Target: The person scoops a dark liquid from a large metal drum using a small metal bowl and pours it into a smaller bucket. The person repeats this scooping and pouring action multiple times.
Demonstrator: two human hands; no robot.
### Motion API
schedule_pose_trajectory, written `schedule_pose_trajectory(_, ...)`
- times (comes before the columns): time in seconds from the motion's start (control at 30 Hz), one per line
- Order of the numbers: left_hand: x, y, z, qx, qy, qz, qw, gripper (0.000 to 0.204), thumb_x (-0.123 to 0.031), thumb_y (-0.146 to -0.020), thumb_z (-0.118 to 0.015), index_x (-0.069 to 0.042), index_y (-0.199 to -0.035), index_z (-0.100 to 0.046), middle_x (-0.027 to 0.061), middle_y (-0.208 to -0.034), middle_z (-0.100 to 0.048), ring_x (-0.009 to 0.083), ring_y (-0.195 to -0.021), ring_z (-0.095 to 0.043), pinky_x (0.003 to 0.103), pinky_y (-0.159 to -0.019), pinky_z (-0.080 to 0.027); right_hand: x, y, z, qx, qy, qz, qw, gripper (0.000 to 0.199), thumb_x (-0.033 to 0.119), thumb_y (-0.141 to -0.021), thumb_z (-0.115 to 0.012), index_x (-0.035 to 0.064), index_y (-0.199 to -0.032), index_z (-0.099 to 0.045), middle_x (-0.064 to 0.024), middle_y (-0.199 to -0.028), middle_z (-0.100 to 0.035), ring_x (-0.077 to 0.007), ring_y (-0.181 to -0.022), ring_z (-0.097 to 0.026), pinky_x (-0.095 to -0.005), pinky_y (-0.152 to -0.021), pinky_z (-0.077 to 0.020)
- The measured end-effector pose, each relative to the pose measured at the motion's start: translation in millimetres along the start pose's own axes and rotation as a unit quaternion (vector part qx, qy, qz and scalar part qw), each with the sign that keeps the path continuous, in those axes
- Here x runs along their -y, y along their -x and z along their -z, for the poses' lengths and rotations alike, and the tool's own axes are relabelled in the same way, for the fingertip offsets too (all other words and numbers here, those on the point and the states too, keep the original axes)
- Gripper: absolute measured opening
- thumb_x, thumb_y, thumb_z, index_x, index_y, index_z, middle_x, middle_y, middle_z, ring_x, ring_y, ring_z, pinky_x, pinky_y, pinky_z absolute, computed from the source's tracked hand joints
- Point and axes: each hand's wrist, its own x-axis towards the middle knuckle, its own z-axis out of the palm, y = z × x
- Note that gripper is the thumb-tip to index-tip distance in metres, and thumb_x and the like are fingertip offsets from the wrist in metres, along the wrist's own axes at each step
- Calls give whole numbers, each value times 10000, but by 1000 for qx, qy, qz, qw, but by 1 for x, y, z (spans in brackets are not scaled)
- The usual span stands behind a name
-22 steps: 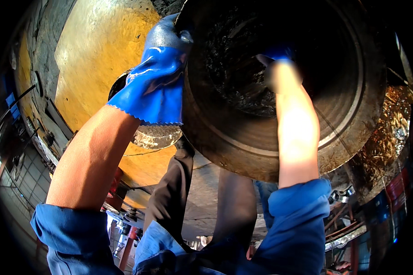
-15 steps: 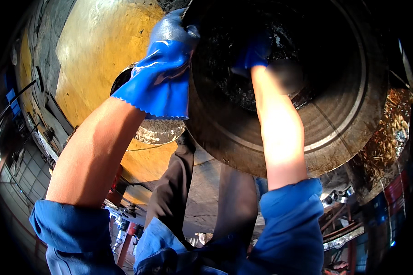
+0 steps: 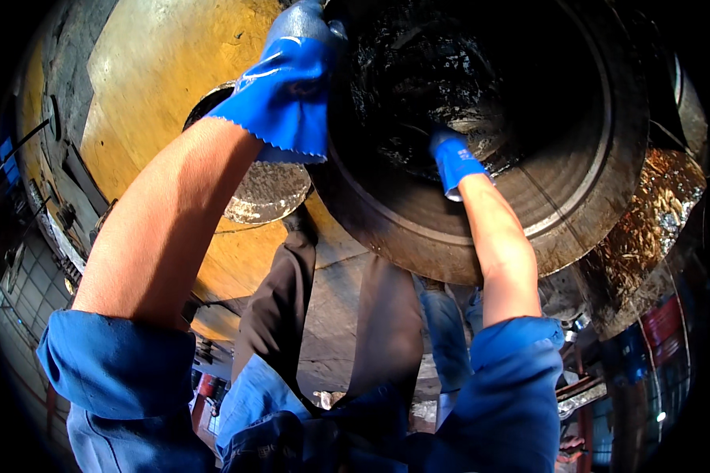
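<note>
My left hand (image 3: 292,79), in a blue glove, clamps the rim of the big rusty metal drum (image 3: 576,205), fingers curled over the edge at the upper left. My right hand (image 3: 452,160) is deep in the drum's greasy hollow (image 3: 418,87); its fingers are hidden, so I cannot tell whether they are spread or closed. The drum sits in front of me, beside the yellow tank (image 3: 150,71). I judge it best to keep the rim braced firmly and work the inside slowly, since the grease looks slippery.
</note>
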Motion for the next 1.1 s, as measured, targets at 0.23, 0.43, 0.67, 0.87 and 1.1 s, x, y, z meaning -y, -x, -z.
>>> schedule_pose_trajectory(0.23,-7,6,20,8,0,10,1000,327,-156,-855,-632,-77,-1173,-645,181,-1055,-690,319,-989,-662,377,-859,-515,-40,43,53,141,-71,-15,987,390,156,-927,-514,94,-1312,-534,-150,-1241,-596,-292,-1133,-556,-393,-989,-430)
schedule_pose_trajectory(0.43,-14,1,12,48,34,2,998,332,-152,-845,-635,-89,-1171,-647,184,-1051,-689,317,-982,-664,380,-853,-517,-43,106,120,165,-234,-39,957,342,236,-931,-595,84,-1238,-599,-84,-1055,-688,-181,-949,-607,-349,-876,-475)
schedule_pose_trajectory(0.67,-4,-3,8,20,34,-25,999,362,-159,-809,-612,-108,-1167,-624,229,-999,-665,408,-962,-626,449,-832,-505,5,194,286,39,-339,-48,939,331,279,-890,-646,9,-1081,-651,-33,-907,-658,-127,-822,-582,-307,-749,-482)
schedule_pose_trajectory(0.87,-2,4,28,75,31,12,997,314,-176,-826,-610,-82,-1126,-611,230,-998,-664,407,-964,-626,473,-820,-499,42,178,402,-106,-579,-9,809,244,180,-839,-729,29,-1021,-669,-39,-915,-670,-137,-807,-615,-299,-748,-493)
schedule_pose_trajectory(1.1,-5,4,34,90,31,22,995,325,-144,-818,-606,-81,-1137,-598,210,-1058,-655,396,-984,-621,460,-842,-501,113,45,497,-280,-195,-10,940,426,299,-866,-628,26,-1192,-612,-158,-1009,-687,-237,-893,-655,-346,-842,-518)
